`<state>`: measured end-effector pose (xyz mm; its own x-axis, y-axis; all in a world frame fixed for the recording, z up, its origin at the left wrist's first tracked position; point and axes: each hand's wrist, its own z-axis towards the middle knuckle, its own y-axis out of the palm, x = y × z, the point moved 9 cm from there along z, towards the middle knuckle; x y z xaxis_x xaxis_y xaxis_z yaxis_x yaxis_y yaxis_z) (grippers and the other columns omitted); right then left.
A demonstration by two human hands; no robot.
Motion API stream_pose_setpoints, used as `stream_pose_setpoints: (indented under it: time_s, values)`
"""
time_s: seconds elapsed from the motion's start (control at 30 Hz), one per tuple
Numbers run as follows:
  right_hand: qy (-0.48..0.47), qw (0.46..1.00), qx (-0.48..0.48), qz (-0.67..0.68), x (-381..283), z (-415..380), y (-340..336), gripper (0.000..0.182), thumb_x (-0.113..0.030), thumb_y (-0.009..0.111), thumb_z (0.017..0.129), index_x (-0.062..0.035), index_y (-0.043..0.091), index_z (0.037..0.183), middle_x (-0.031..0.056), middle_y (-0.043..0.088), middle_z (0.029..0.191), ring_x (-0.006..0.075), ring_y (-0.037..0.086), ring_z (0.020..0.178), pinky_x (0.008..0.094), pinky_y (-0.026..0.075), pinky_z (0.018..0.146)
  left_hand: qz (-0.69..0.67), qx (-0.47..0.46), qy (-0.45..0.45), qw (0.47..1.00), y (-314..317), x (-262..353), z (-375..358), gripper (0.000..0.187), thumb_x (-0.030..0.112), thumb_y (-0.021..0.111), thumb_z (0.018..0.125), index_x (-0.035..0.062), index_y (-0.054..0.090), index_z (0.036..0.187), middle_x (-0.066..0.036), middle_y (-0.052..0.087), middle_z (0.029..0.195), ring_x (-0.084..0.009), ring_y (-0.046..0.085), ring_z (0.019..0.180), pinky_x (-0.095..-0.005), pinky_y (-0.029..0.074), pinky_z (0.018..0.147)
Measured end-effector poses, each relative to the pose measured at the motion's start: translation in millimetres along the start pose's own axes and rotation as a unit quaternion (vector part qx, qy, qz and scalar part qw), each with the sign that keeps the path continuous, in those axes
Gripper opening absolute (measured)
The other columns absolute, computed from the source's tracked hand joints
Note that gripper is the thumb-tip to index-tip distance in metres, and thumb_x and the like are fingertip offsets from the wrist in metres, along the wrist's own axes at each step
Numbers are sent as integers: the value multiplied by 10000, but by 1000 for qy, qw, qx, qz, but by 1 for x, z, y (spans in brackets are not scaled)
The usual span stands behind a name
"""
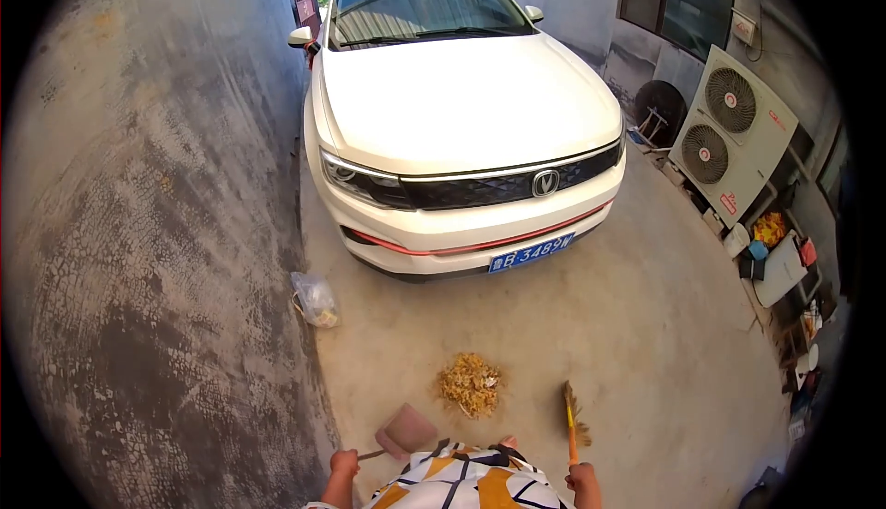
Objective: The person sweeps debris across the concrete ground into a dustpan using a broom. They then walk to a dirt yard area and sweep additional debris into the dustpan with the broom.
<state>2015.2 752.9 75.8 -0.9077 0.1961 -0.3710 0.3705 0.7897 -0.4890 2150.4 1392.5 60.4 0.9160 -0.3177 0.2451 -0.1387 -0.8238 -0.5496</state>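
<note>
My left hand (344, 463) is closed around the thin handle of a dustpan (407, 431), whose pinkish-grey pan sticks out to the right of the hand. My right hand (581, 478) grips the handle of a short broom (571, 421), its bristles pointing forward and to the right. Between the two tools, a little farther out, a heap of dry yellow-brown debris (469, 385) lies on the concrete floor. Neither the broom nor the dustpan touches the heap. The fingers of both hands are partly hidden by the viewing angle.
A white car (461, 103) stands ahead, its front facing me. A clear plastic bag (317, 300) rests against the grey wall (166, 232) on the left. Along the right wall stand an air-conditioner unit (735, 135), a white board (780, 272) and assorted clutter.
</note>
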Motion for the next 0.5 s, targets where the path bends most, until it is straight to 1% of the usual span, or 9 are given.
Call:
stream_pose_setpoints:
  time_s: [0.07,0.1,0.23,0.3,0.37,0.4,0.43,0.47,0.5]
  values:
    - [81,996,-44,9,27,18,12,203,-108,474,777,63,452,883,124,487,559,210,473,379,319,339,301,-43,34,-8,998,-3,-3,14,262,182,448,724,-53,533,803,-145,557,554,-209,538,442,-320,433,396]
    - [83,996,-41,20,40,30,16,203,-108,474,777,63,452,883,124,487,559,210,473,379,319,339,301,-37,32,1,999,-4,-1,16,262,182,448,724,-53,533,803,-145,557,554,-209,538,442,-320,433,396]
    - [151,982,-111,40,74,39,35,146,-68,469,765,44,477,859,119,500,527,221,533,466,323,428,384,-36,39,-76,996,-4,-11,11,269,185,451,745,-46,500,873,-144,540,561,-206,525,439,-327,428,388]
    - [155,980,-115,50,78,42,36,153,-70,479,761,45,478,862,117,505,525,220,534,461,327,433,388,-60,44,-63,995,-5,-5,-9,237,174,475,730,-41,518,819,-140,531,569,-210,520,438,-331,432,387]
    - [199,972,-122,37,102,55,44,97,-76,477,774,15,445,777,94,447,474,190,461,401,334,424,403,-109,66,-66,990,-2,-12,-4,201,158,501,721,-36,535,763,-135,520,578,-212,513,436,-335,434,383]
    - [45,984,-168,48,59,7,38,125,-133,467,767,-24,436,715,56,416,484,157,419,426,297,368,416,-108,66,-65,990,-1,-11,-3,201,158,501,721,-36,535,763,-135,520,578,-212,513,436,-335,434,383]
    - [-128,966,-212,79,12,-51,30,168,-189,458,761,-63,426,654,18,385,494,125,376,451,260,311,429,-96,72,-72,990,-2,-13,-3,194,156,505,722,-33,534,760,-133,519,578,-212,511,433,-335,432,381]
    - [-273,921,-249,121,-29,-118,17,219,-245,449,755,-103,417,592,-20,353,503,92,333,475,223,255,442,-84,79,-80,990,-3,-14,-3,188,154,508,723,-30,532,757,-131,517,578,-212,508,430,-334,430,378]
    - [-301,922,-228,90,-23,-95,16,206,-238,451,753,-103,424,600,-17,360,509,93,338,479,224,259,440,-84,80,-79,990,-4,-16,-2,188,154,508,723,-30,532,757,-131,517,578,-212,508,430,-334,430,378]
